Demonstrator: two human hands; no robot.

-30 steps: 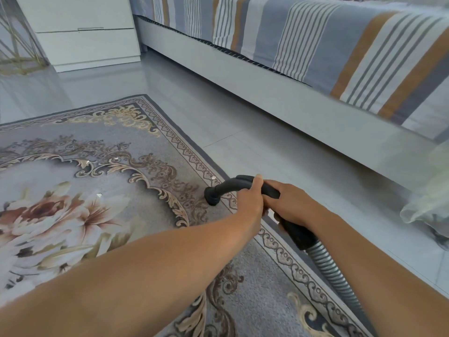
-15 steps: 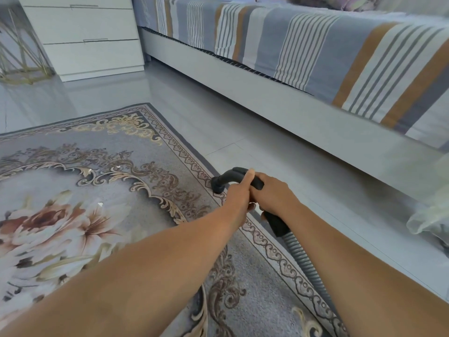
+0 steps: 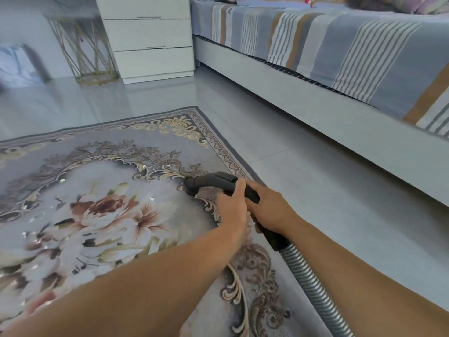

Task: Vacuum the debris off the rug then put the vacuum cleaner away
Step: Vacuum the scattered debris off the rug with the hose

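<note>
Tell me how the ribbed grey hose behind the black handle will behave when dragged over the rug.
The hose probably bends and trails floppily: its ribbed coils curve away behind the rigid handle. It likely weighs little for its length, being a hollow corrugated tube. Its ridges might snag slightly on the rug.

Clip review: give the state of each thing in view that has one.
left hand: grips the vacuum handle
right hand: grips the vacuum handle, behind the left
vacuum handle: open end down at the rug
hose: attached to the handle
rug: flat, debris specks on it
dresser drawers: closed
</note>
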